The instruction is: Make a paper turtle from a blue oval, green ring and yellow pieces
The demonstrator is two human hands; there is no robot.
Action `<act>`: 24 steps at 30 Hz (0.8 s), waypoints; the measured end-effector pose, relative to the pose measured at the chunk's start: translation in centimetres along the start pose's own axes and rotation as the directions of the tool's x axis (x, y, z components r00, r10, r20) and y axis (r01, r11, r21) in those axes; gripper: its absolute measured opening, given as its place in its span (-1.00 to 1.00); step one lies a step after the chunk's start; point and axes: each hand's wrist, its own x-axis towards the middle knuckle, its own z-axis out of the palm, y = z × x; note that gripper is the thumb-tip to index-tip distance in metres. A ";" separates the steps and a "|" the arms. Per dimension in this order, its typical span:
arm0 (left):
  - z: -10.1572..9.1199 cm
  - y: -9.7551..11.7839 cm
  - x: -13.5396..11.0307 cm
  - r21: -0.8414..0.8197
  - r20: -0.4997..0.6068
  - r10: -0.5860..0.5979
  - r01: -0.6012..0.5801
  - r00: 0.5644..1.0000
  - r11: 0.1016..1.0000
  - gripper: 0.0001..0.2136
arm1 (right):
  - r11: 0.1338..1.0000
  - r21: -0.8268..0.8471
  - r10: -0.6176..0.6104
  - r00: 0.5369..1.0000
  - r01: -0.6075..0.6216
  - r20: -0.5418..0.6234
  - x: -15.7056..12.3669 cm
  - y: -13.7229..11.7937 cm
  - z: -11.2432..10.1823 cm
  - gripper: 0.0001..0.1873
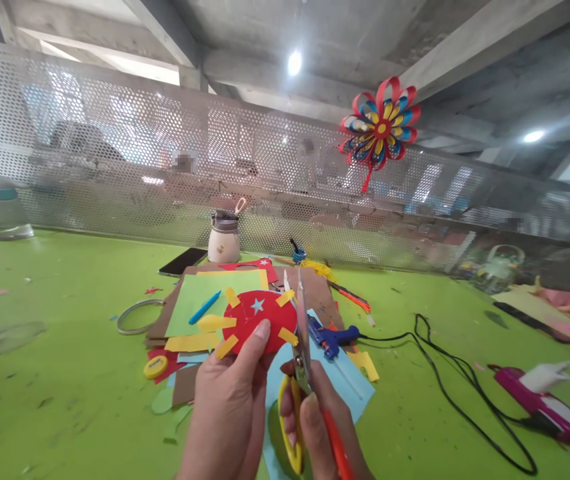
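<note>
My left hand (229, 407) pinches a red paper disc (257, 320) with yellow strips glued around its edge and a small blue star near its middle. My right hand (317, 427) grips scissors (302, 347) with yellow and orange handles. Their blades point up along the disc's right edge. Both hands hover above a pile of coloured paper sheets (205, 300) on the green table (65, 373).
A blue glue gun (332, 337) with a black cord (445, 380) lies right of the pile. Also on the table: a tape ring (135, 315), a phone (183, 261), a white jar (223, 239), a pink tool (539, 400). A paper pinwheel (381, 127) hangs on the perforated metal screen (115, 153).
</note>
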 end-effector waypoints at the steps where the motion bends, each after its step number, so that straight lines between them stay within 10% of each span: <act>1: 0.0 0.0 0.0 0.000 0.000 -0.004 0.004 1.000 1.000 -0.93 | 1.000 -0.002 0.003 1.000 -0.003 -0.005 0.0 -0.1 0.0 -0.44; 24: 0.0 0.1 0.0 -0.009 -0.043 -0.010 0.009 0.999 1.000 -0.91 | 1.000 0.014 -0.004 1.000 0.003 0.028 -0.1 0.1 -0.2 -0.41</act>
